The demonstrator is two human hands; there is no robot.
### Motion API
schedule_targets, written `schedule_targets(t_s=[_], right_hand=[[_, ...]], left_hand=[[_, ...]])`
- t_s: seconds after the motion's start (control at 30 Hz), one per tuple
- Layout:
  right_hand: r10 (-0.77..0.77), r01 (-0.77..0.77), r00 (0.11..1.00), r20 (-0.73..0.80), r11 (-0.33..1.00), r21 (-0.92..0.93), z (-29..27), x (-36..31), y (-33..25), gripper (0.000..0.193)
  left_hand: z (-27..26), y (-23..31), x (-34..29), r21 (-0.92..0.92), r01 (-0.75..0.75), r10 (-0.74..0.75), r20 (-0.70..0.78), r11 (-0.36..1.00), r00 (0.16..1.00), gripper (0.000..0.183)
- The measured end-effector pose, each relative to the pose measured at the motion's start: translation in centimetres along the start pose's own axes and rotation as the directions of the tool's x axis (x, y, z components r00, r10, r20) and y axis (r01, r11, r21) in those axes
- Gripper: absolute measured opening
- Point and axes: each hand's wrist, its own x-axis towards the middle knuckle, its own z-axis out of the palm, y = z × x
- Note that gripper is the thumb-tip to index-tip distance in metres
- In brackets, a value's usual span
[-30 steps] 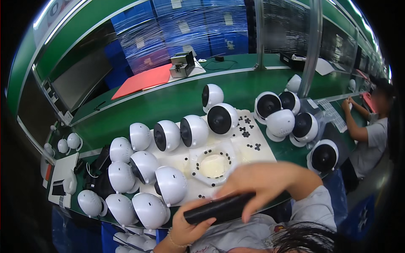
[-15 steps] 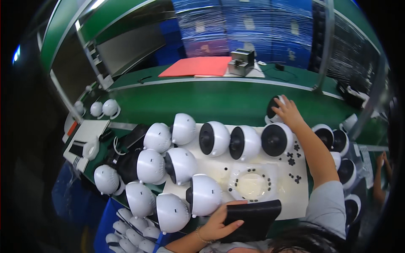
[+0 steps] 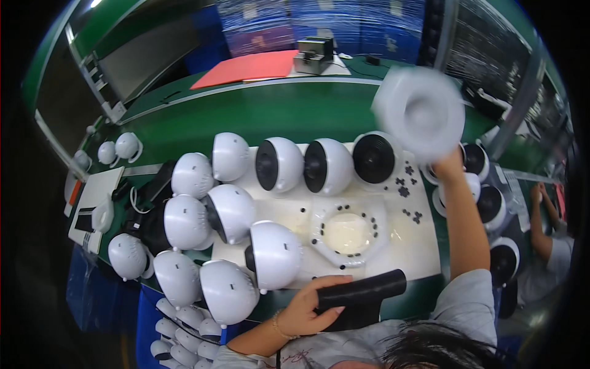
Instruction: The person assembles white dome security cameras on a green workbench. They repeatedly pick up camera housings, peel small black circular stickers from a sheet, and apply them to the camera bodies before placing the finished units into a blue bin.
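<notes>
Head view: the right hand (image 3: 450, 165) has just lifted a white device (image 3: 421, 114) clear of the green bench (image 3: 258, 111), so that unit is now held aloft, finger spread hidden, while the left hand (image 3: 305, 309) clasps a black roll (image 3: 369, 289).

Shirt (image 3: 381, 338): light grey, short-sleeved; on my feed it shows below the near edge of the counter (image 3: 427, 289). Right sleeve (image 3: 467, 301): plain hem. Chest: small reddish script (image 3: 299, 358), which I cannot make out. Left hand (image 3: 310, 309): ungloved, thin bracelet (image 3: 279, 327) at the wrist. Loose hair strands (image 3: 439, 350) overlap the shirt.
</notes>
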Motion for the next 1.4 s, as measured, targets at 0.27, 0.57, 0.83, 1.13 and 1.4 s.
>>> schedule_targets(t_s=[0.27, 0.57, 0.83, 1.13, 1.4], right_hand=[[0.179, -0.193, 0.762, 0.622, 0.98, -0.046, 3.1, -12.0, 1.4, 0.099], [-0.077, 0.299, 0.778, 0.624, 0.918, -0.26, 2.3, -11.2, 1.0, 0.103], [-0.139, 0.325, 0.833, 0.536, 0.907, -0.27, 5.4, -11.0, -3.3, 0.094], [-0.039, 0.113, 0.819, 0.573, 0.989, -0.094, 3.2, -11.2, 0.2, 0.083], [-0.25, 0.165, 0.841, 0.479, 0.963, 0.213, -2.0, -14.3, -4.8, 0.032]], left_hand=[[0.8, -0.1, -0.5, 0.048, 0.012, -0.013, 0.011, 0.999, 1.0, 0.05], [1.3, -0.9, -1.0, 0.102, 0.039, -0.028, -0.105, 0.994, 0.994, 0.046], [1.2, -0.8, -0.5, -0.025, 0.007, -0.011, -0.196, 1.0, 0.981, 0.057], [2.1, -0.8, 0.1, 0.211, 0.016, 0.064, -0.369, 0.977, 0.927, 0.037], [3.6, 0.1, 1.3, 0.19, -0.086, 0.151, -0.364, 0.978, 0.919, 0.044]])
